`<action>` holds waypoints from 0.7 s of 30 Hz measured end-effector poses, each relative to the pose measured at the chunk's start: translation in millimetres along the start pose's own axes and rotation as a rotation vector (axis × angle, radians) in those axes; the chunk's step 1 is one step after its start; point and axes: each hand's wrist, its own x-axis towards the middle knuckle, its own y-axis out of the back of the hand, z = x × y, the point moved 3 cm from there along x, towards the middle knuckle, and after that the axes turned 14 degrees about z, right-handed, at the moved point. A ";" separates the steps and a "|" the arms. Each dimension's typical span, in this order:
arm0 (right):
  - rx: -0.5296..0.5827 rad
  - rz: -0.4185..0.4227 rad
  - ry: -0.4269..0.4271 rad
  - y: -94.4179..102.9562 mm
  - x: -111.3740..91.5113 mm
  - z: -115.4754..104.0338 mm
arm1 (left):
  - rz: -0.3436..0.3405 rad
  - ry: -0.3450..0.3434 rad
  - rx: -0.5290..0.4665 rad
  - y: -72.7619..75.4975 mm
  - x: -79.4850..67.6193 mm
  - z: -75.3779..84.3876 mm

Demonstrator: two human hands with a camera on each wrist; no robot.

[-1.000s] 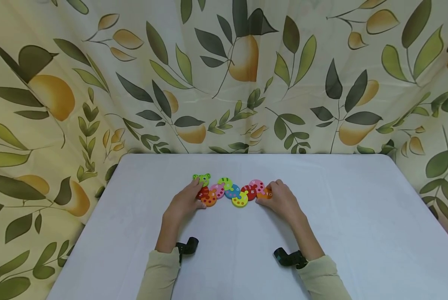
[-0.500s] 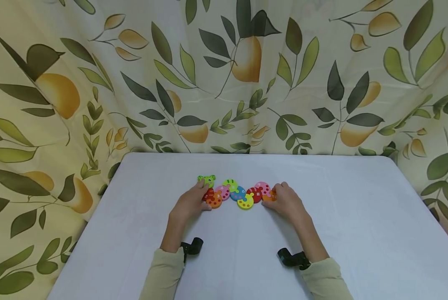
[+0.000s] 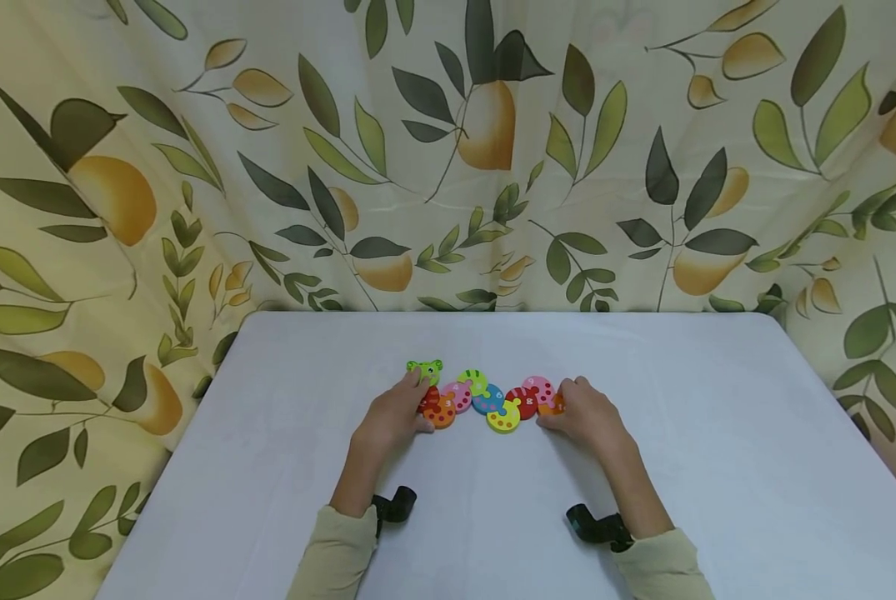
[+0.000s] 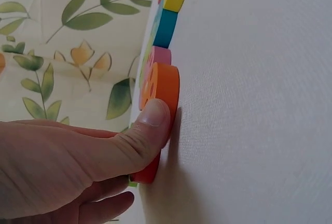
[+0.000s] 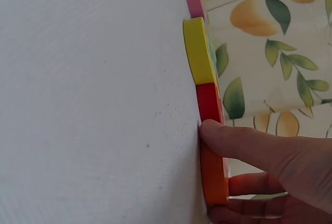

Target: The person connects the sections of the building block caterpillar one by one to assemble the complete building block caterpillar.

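Note:
A colourful caterpillar puzzle [image 3: 488, 399] of thick, round interlocking pieces with printed numbers lies in a zigzag row on the white table. At its left end is a green head piece [image 3: 427, 372] with eyes and ears. My left hand [image 3: 392, 415] grips that end, thumb on the side of the orange dotted piece [image 4: 167, 83] and fingers over the red piece [image 4: 147, 171] below the head. At the other end, my right hand [image 3: 588, 417] pinches the last orange piece [image 5: 212, 177] between thumb and fingers. Pink, lime, blue, yellow and red pieces show between the hands.
The white-covered table [image 3: 718, 433] reaches back to a curtain [image 3: 448, 208] printed with fruit and leaves. Each wrist wears a black camera, such as the left camera [image 3: 397, 505] and the right camera [image 3: 596, 527].
Both hands have slid the joined puzzle to the right and slightly nearer, keeping their grip on its two ends. The row keeps its shape. The head view has shifted a little.

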 end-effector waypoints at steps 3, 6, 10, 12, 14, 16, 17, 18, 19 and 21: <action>0.001 0.004 0.004 0.5 0.5 0.6 | -0.005 0.009 -0.011 0.6 0.5 0.6; 0.002 0.011 0.006 1.2 1.0 0.6 | 0.001 0.009 -0.022 2.0 0.3 0.4; 0.003 0.011 0.012 1.8 0.5 -0.4 | 0.010 -0.003 -0.031 2.9 0.3 -0.7; 0.000 0.008 0.015 1.9 -0.4 -0.8 | 0.016 -0.011 -0.027 3.0 0.2 -1.2; -0.002 0.003 0.018 2.1 -1.0 -1.0 | 0.016 -0.010 -0.028 3.0 -0.4 -1.0; -0.002 0.000 0.017 2.2 -1.3 -1.1 | 0.017 -0.011 -0.025 2.8 -1.0 -0.7; -0.002 -0.002 0.017 2.3 -1.4 -1.4 | 0.016 -0.011 -0.023 2.9 -1.4 -0.5; -0.003 -0.002 0.016 2.2 -1.2 -1.3 | 0.014 -0.008 -0.023 2.7 -1.6 -0.3; -0.003 -0.003 0.013 2.2 -1.0 -1.2 | 0.012 -0.005 -0.026 2.3 -1.6 -0.3; -0.007 -0.005 0.008 2.3 -0.8 -1.0 | 0.012 -0.005 -0.026 1.6 -1.3 -0.8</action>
